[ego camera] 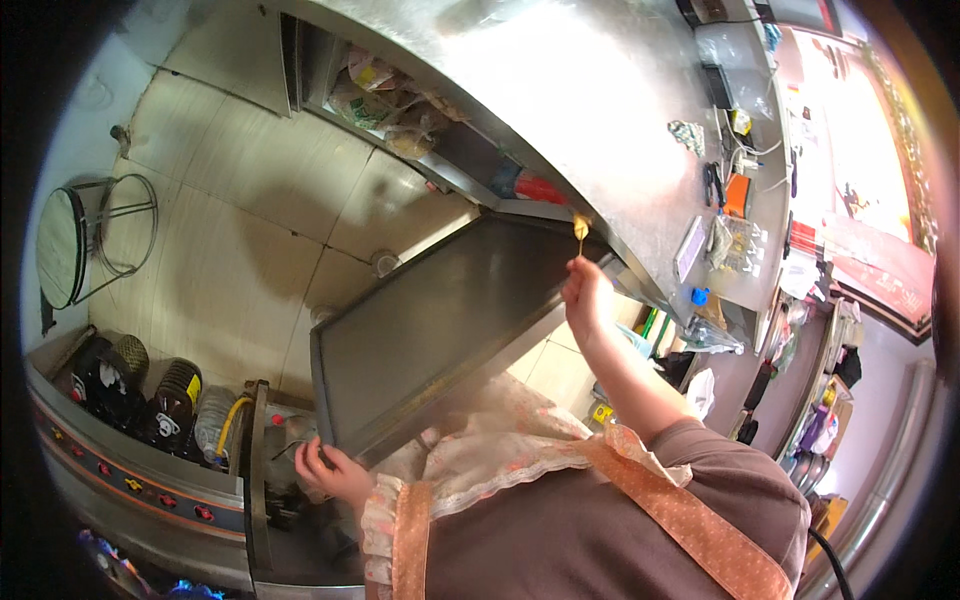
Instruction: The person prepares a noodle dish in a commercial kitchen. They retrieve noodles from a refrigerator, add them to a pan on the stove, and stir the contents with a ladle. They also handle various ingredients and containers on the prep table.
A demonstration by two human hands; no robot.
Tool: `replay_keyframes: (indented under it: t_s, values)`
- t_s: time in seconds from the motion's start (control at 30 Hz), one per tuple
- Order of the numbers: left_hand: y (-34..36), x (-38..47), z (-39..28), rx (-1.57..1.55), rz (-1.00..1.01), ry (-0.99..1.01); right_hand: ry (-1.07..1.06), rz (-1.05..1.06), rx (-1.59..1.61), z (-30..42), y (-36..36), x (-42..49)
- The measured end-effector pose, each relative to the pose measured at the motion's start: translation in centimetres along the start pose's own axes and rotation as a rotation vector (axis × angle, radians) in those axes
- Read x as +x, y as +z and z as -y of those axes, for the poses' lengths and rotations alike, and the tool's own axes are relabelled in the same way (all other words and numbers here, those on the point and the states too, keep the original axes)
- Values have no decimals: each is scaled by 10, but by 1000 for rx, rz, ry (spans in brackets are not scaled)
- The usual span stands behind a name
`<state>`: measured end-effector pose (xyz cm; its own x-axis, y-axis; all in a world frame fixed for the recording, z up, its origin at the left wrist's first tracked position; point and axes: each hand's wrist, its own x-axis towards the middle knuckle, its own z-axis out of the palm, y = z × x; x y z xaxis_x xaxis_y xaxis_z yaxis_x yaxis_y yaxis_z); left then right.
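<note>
My right hand pinches a thin stick with a small yellow lump on its tip, close to the edge of the steel counter. Below that hand and in front of me slants a large dark rectangular metal panel with a raised rim. At its near left corner is my left hand, fingers curled. A thin dark sliver shows beside the fingertips. Whether the left hand grips that sliver, holds the panel's corner or only passes beside it, I cannot tell.
Under the counter, a shelf holds plastic bags. A round stool stands at far left. Large bottles sit behind a stove front with red and yellow knobs. On the counter lie a cloth and an orange box.
</note>
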<state>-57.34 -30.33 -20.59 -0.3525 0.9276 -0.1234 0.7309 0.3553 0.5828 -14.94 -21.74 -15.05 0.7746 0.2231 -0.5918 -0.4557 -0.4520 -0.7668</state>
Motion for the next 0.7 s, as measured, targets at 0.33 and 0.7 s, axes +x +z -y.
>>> replay_keyframes:
  t_s: [0.33, 0.7]
  values:
    - [-1, 160, -158, -1221, 258, 9, -292, 941, -451, 73, 49, -181]
    - [-211, 145, -183, -1798, -278, -168, -179, 1917, -731, 57, 213, -344]
